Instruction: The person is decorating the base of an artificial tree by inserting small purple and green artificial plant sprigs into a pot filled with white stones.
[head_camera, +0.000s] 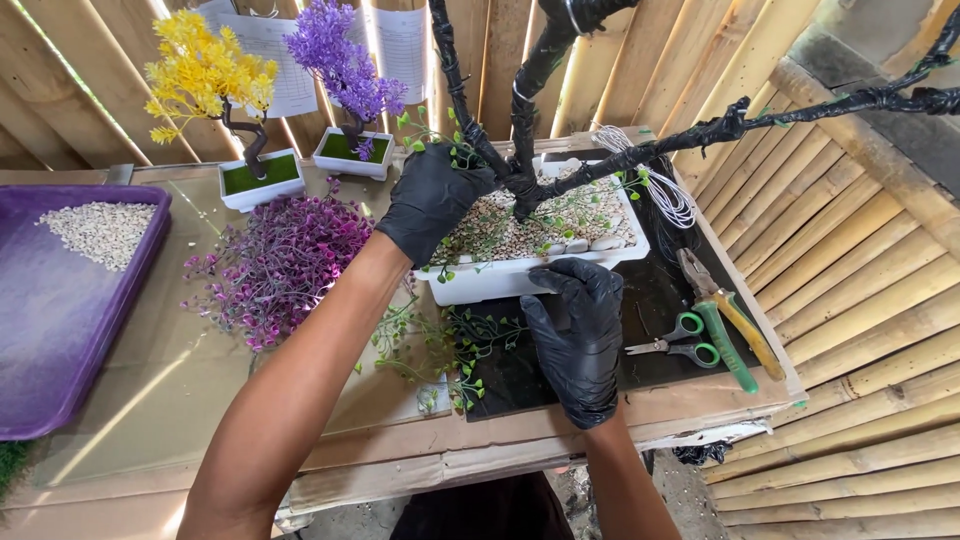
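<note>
I look down on a worn wooden worktable (420, 455) covered by a clear glossy plastic sheet, set in a hut walled with pale bamboo slats, round bamboo poles running down the right of the frame. At centre stands a white rectangular plastic planter (500, 280), filled with small beige pebbles, from which a black tape-wrapped artificial tree trunk (520, 120) forks into three rough branches towards the top and upper right. My left hand (432, 200), in a black glove, lies curled on the planter's left end against the trunk base among thin green leafy wire sprigs (440, 340); whether it grips anything I cannot tell. My right hand (578, 335), also in a black glove, rests spread and flat on the planter's near rim, grasping nothing. In the upper left stand two small finished trees in white pots, one yellow miniature tree (205, 75) and one purple miniature tree (345, 65). Below them lies one loose heap of purple plastic foliage (280, 265). At far left one purple tray (60, 320) holds a patch of gravel. Right of the planter lie one coil of white wire (670, 195), one pair of green-handled scissors (680, 340) and one pair of pliers with green and yellow grips (725, 320).
</note>
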